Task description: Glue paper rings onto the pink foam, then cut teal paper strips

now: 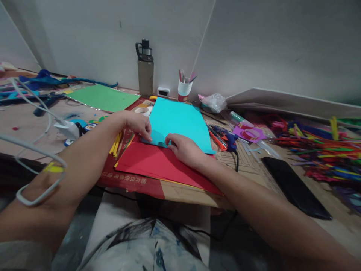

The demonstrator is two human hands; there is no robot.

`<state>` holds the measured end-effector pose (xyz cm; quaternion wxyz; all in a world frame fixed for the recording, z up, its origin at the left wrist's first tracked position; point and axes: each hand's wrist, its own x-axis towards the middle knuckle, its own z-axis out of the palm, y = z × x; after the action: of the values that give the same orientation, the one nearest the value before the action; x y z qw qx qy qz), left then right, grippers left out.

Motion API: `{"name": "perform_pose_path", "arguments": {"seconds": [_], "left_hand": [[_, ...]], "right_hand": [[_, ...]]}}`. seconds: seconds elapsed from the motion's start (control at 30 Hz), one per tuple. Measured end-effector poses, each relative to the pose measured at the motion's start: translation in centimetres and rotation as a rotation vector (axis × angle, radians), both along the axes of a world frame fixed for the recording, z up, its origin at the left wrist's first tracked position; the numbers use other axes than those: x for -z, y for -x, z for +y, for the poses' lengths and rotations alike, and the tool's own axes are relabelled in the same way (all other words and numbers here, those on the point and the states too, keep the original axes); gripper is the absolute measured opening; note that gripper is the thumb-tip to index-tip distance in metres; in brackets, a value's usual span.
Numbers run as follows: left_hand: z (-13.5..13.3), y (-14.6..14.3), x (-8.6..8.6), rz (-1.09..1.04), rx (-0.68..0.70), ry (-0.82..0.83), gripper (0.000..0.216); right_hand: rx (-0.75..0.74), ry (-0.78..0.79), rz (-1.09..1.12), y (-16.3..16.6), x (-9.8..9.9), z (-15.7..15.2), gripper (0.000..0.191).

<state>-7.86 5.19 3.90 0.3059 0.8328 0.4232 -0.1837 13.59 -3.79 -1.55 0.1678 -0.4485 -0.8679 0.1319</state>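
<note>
A cyan paper sheet (177,120) lies on a stack of red paper (158,163) over a piece of cardboard. My left hand (138,124) pinches the cyan sheet's near left corner, where a small flap is folded up. My right hand (184,148) presses its fingers on the near edge of the cyan sheet, just right of that fold. Both hands' fingers are bent down against the paper.
A green sheet (103,98) lies far left. A dark water bottle (145,67) and a cup of pens (184,88) stand by the wall. A glue gun (229,139), a black phone (295,188) and a heap of coloured pipe cleaners (318,146) are to the right. White cables (34,113) run left.
</note>
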Motion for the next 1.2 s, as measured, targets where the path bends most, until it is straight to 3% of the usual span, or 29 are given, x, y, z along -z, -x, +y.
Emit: {"name": "perform_pose_path", "arguments": {"seconds": [0.3,0.7,0.8,1.0,1.2], "left_hand": [[0.3,-0.3,0.7,0.085,-0.056,0.019,0.032],[-0.9,-1.1,-0.1,0.154,-0.105,-0.022,0.034],[-0.9,-0.9,-0.1,0.126,-0.086,0.002,0.034],[-0.6,-0.6,0.2,0.132,-0.104,0.014,0.035],[-0.2,-0.6,0.9,0.134,-0.121,0.019,0.034]], "right_hand": [[-0.100,-0.086,-0.145,-0.5,0.5,-0.5,0.044],[-0.147,-0.108,-0.204,-0.5,0.5,-0.4,0.048],[-0.157,-0.163,-0.219,-0.6,0.7,-0.5,0.051],[-0.238,-0.354,-0.225,-0.4,0.9,-1.0,0.038],[-0.312,-0.380,-0.261,0.1,0.4,-2.0,0.037]]}}
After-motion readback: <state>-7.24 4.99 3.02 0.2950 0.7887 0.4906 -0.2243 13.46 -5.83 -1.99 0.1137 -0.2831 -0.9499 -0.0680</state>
